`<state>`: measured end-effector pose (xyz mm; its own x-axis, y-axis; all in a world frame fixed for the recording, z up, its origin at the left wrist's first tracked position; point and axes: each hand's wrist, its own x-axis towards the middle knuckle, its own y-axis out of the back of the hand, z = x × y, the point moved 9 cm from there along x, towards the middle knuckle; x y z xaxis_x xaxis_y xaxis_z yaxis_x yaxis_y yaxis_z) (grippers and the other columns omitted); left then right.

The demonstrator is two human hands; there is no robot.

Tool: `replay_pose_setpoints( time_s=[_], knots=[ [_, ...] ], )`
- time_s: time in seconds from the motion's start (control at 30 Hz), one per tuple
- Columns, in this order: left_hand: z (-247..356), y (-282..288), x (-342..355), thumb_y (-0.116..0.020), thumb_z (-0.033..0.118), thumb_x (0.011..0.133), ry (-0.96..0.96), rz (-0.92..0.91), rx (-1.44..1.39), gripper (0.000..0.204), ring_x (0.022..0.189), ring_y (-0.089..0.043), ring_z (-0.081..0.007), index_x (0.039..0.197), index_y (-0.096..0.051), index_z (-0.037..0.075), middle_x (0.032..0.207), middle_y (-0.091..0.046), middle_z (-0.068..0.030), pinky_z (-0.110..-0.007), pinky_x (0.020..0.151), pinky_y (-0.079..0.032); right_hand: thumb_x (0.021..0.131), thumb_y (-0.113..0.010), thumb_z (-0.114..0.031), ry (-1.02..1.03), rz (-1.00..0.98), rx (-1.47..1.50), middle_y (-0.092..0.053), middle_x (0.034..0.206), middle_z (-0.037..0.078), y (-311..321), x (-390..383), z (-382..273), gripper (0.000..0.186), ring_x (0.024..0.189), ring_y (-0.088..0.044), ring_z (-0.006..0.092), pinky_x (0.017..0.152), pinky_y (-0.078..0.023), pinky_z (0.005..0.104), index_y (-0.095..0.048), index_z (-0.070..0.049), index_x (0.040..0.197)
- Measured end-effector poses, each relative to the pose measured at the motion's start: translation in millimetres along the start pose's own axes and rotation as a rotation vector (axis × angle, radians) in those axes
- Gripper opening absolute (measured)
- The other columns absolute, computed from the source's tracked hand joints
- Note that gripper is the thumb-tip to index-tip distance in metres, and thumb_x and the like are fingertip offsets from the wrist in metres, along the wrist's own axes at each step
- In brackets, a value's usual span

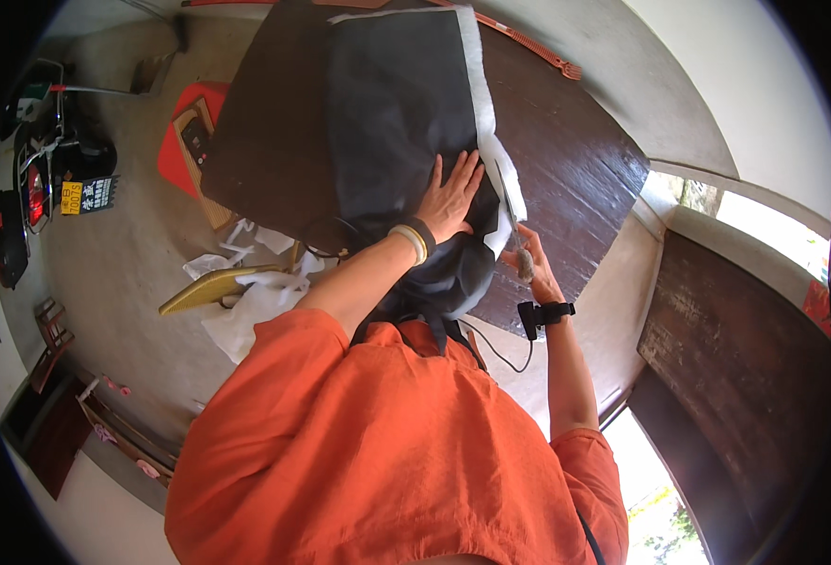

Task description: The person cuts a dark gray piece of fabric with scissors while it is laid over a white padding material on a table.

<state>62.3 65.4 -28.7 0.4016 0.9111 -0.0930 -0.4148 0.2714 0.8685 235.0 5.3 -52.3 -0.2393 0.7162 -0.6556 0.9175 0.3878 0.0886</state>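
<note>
A black cloth (397, 104) lies on a dark brown table, with a white fabric layer (491, 141) showing as an uneven strip along its right edge. My left hand (448, 200) rests flat on the black cloth, fingers spread, close to that edge. At the strip's near end, my right hand (540, 268) is closed around the handles of a pair of scissors (525, 264), which look wrapped in something beige. Their narrow blades point away from me against the white fabric; how far they are parted cannot be made out. The cloth's near part bunches up against my body.
The brown table (566, 160) extends to both sides of the cloth. A red plastic stool (173, 155) stands left of it, near a yellowish board (213, 285) with white scraps. A motorbike (34, 179) is parked far left. An orange plastic stick (538, 52) lies along the table's far edge.
</note>
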Motion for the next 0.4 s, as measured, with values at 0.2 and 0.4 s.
replay_pose_setpoints(
  time_s=[0.2,0.4],
  knots=[
    [-4.1,-4.6,1.2,-0.081,0.036,0.053,0.027,-0.023,0.011,0.108,0.137,-0.013,-0.0304,0.137,-0.024,0.0,0.147,-0.012,-0.0176,-0.058,0.107,-0.011,0.073,-0.074,-0.023,-0.002,0.036,0.018,-0.045,0.071,-0.003,0.0,3.8,-0.4,0.064,0.064,-0.042,0.0075,0.057,-0.034,0.0226,-0.043,-0.005,0.126],
    [-6.2,-6.8,2.3,-0.081,0.038,0.052,0.018,-0.016,-0.013,0.109,0.137,-0.013,-0.03,0.138,-0.024,0.002,0.147,-0.011,-0.017,-0.058,0.107,-0.009,0.072,-0.076,-0.02,0.048,0.13,-0.168,-0.043,0.059,-0.003,11.8,7.3,2.0,0.059,0.054,-0.041,0.0055,0.048,-0.031,0.0223,-0.049,-0.004,0.121]
  ],
)
